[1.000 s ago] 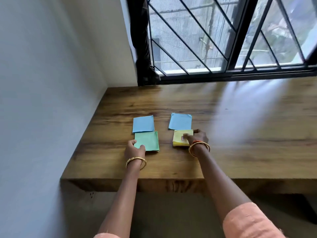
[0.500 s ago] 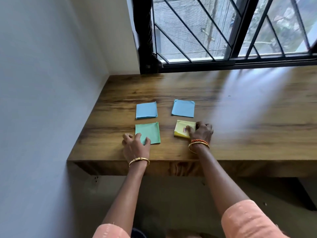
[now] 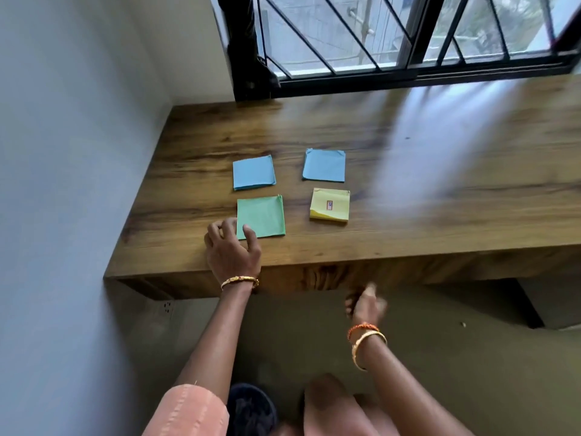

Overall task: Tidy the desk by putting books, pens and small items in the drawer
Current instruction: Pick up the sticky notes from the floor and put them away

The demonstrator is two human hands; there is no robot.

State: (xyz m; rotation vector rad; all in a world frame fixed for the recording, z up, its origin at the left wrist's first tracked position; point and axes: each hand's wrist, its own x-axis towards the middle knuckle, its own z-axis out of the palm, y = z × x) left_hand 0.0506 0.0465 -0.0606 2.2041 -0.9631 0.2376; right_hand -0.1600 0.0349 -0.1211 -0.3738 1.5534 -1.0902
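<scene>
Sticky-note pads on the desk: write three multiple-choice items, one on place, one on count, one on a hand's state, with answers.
1. Where is the yellow pad?
A. left of the green pad
B. right of the green pad
C. on a blue pad

2. How many blue pads lie on the desk?
A. one
B. two
C. three

3. The left hand is:
A. lifting a blue pad
B. fingers on the green pad's near corner
C. below the desk

Answers: B, the green pad lies left of it; B, two in the far row; B, fingertips touch that corner.
</scene>
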